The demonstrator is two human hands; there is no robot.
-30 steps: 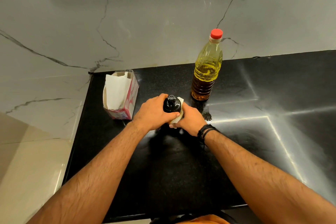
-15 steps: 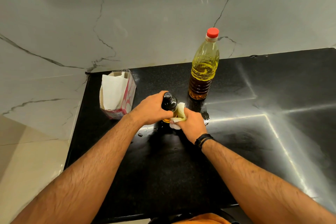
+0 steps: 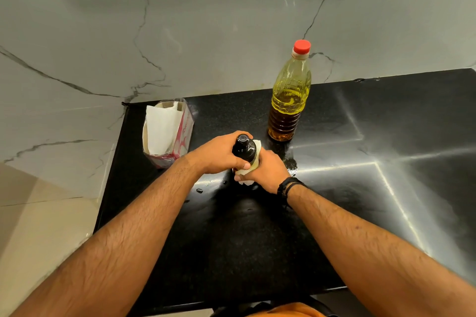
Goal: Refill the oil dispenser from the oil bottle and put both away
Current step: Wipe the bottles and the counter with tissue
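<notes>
The black tabletop (image 3: 334, 213) was seen carrying everything, with the marble wall behind it. Toward its far left corner a tissue box (image 3: 168, 134) was stood, open at the top. The oil bottle (image 3: 289, 95) was set upright near the wall, its red cap screwed on, just beyond and to the right of the two hands, touched by neither.

The oil dispenser (image 3: 244, 148) was held upright near the middle of the tabletop, its long axis vertical and its black top toward the camera. The left hand (image 3: 219, 154) was curled round its neck from the left. The right hand (image 3: 268, 170) was wrapped round its body from the right, with a folded tissue (image 3: 246, 175) pressed between palm and glass. A few oil drops (image 3: 199, 190) were left on the tabletop just beside the left wrist.

The wiping was judged to be the step in hand. For putting away, the oil bottle lay nearer the right hand, which would first have to be freed of the tissue.
</notes>
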